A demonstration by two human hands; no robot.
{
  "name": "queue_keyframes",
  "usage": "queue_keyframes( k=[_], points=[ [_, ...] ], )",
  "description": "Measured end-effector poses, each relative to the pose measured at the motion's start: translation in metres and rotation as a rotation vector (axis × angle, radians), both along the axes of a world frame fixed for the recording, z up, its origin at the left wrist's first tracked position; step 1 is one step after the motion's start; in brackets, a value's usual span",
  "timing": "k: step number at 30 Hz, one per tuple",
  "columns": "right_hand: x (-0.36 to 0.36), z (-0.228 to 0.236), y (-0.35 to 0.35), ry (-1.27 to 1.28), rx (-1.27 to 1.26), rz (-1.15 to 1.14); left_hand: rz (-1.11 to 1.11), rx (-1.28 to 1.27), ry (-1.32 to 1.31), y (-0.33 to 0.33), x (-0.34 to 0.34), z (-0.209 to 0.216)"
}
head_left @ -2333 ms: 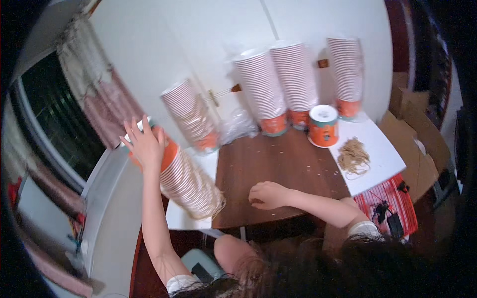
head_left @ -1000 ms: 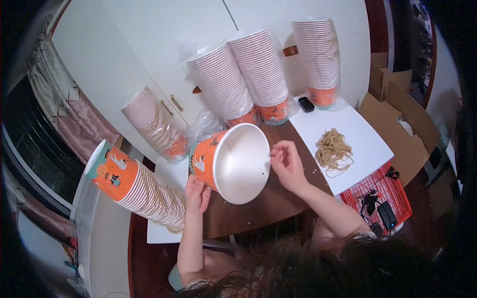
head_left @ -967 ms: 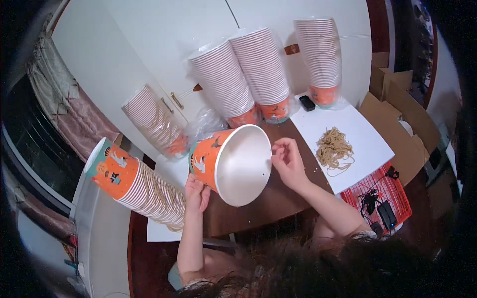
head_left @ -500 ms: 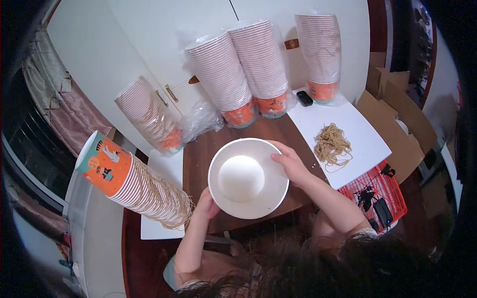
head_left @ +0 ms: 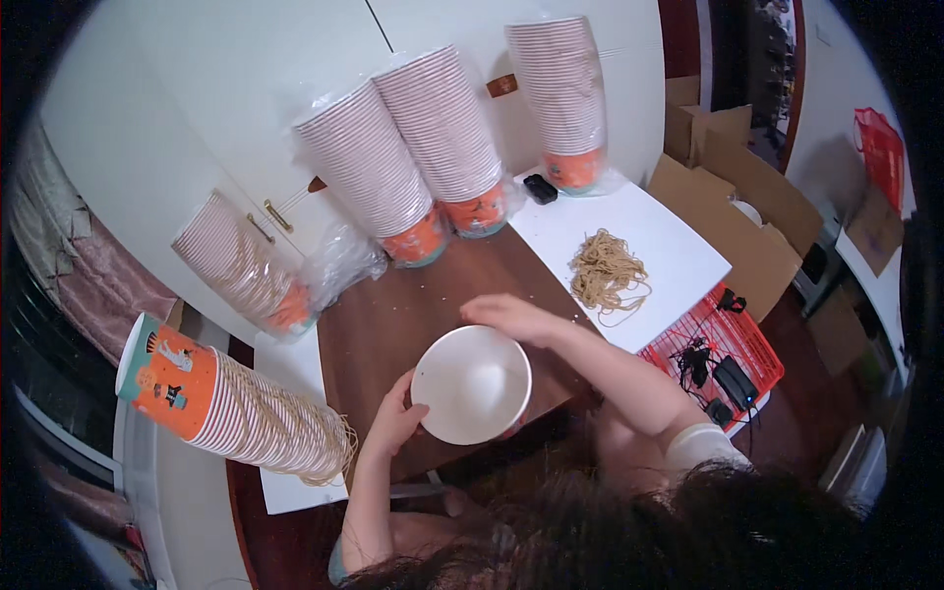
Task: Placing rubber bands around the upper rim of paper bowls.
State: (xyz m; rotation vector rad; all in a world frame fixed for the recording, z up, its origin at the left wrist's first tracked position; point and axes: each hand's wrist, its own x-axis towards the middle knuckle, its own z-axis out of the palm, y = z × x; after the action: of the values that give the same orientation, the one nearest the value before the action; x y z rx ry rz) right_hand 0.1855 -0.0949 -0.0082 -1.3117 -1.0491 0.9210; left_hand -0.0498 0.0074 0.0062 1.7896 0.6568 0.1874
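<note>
A white paper bowl [head_left: 471,383] is held mouth-up over the near edge of the brown table [head_left: 393,315], directly in front of the person, interior empty and white, orange printed outer wall barely showing at the lower right rim. Left hand [head_left: 395,421] is cupped against the bowl's left rim and wall, fingers wrapped around the outside, thumb near the lip. Right hand [head_left: 511,317] is laid over the far right rim, fingers curled loosely along the lip; whether anything is pinched under the fingertips cannot be told. Bowl axis is close to vertical, tilted slightly toward the head, so the opening faces the camera. The bowl sits between the two hands, both in contact; neither is clearly nearer. A pile of tan rubber bands [head_left: 605,272] lies on a white sheet [head_left: 678,246] to the right and beyond the bowl, nearer the right hand, well apart from the left. A stack of nested bowls lying on its side [head_left: 236,403] is at the left, orange base pointing away left, with rubber bands visible around its near end; this stack is nearer the left hand. Three upright wrapped bowl stacks [head_left: 442,147] stand against the white cabinet at the far table edge, and one more leaning stack [head_left: 246,265] is far left. A red wire basket [head_left: 718,354] with dark cables sits low at right.
</note>
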Motion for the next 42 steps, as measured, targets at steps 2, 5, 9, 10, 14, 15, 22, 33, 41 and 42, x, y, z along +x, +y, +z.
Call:
queue_keyframes(
  k=[2,5,9,10,14,15,22,33,41,42],
  points=[
    [0.039,-0.013,0.002,-0.147,0.095,-0.153,-0.029,0.04,-0.035,-0.006,0.002,0.0],
    [0.088,-0.017,-0.032,-0.841,-0.144,-0.363,0.095,0.016,-0.004,-0.016,0.001,0.006],
    [0.112,-0.035,-0.067,-1.051,-0.532,-0.372,0.066,-0.039,-0.047,-0.02,-0.014,0.001],
    [0.113,-0.033,-0.073,-1.003,-0.563,-0.344,0.067,-0.062,-0.055,-0.021,-0.015,0.0],
    [0.14,-0.07,-0.098,-0.944,-0.585,-0.398,0.113,-0.236,-0.015,-0.021,-0.013,0.006],
    [0.135,-0.066,-0.097,-0.974,-0.59,-0.425,0.116,-0.108,-0.01,-0.018,-0.018,0.005],
    [0.128,-0.044,-0.08,-1.002,-0.73,-0.474,0.118,0.04,-0.021,-0.011,-0.026,0.008],
    [0.113,0.138,-0.013,-0.395,0.171,-0.494,0.075,0.064,-0.041,-0.014,-0.01,0.013],
    [0.081,0.229,0.01,-0.345,0.436,-0.384,0.067,-0.011,0.003,-0.022,-0.005,0.017],
    [0.071,0.236,0.012,-0.392,0.382,-0.376,0.076,-0.009,0.001,-0.017,-0.007,0.012]
  ],
)
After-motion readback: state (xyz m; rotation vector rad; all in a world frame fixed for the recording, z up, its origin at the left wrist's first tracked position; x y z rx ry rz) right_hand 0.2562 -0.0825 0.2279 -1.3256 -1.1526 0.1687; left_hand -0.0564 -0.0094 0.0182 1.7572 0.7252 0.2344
